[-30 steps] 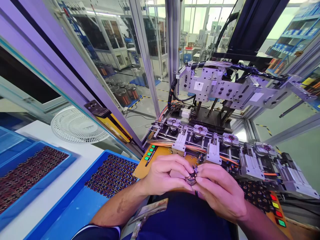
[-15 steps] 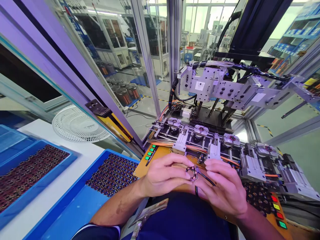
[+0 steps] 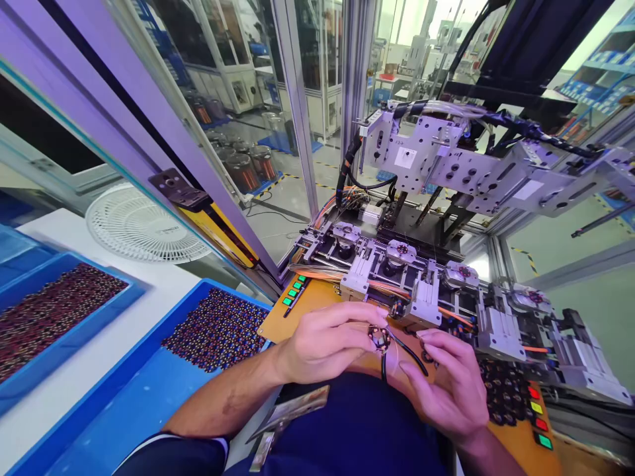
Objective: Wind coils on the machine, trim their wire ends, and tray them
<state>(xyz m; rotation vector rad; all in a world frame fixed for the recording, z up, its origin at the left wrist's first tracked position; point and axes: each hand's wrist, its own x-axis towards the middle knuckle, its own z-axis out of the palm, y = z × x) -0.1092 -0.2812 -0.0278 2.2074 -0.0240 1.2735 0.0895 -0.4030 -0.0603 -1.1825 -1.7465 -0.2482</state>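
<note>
My left hand (image 3: pixel 330 342) holds a small dark ring-shaped part (image 3: pixel 380 338) between thumb and fingertips, with thin wires trailing from it. To its right, my right hand (image 3: pixel 446 380) has its thumb and fingers apart. A black cable or handle (image 3: pixel 411 355) runs between the two hands, just short of the right fingers. Another small dark part (image 3: pixel 427 354) shows beside the right fingertips; whether it is touched is unclear.
Ahead stands a metal fixture row with round holders (image 3: pixel 401 251). Left are blue trays (image 3: pixel 119 403) of small parts and a white fan (image 3: pixel 149 225). Dark parts (image 3: pixel 506 391) are piled on the orange bench (image 3: pixel 285 324) at right, beside lit buttons (image 3: pixel 542 424).
My right hand has drawn away from the ring-shaped part and its fingers have opened. My left hand still holds the ring. The view has shifted slightly.
</note>
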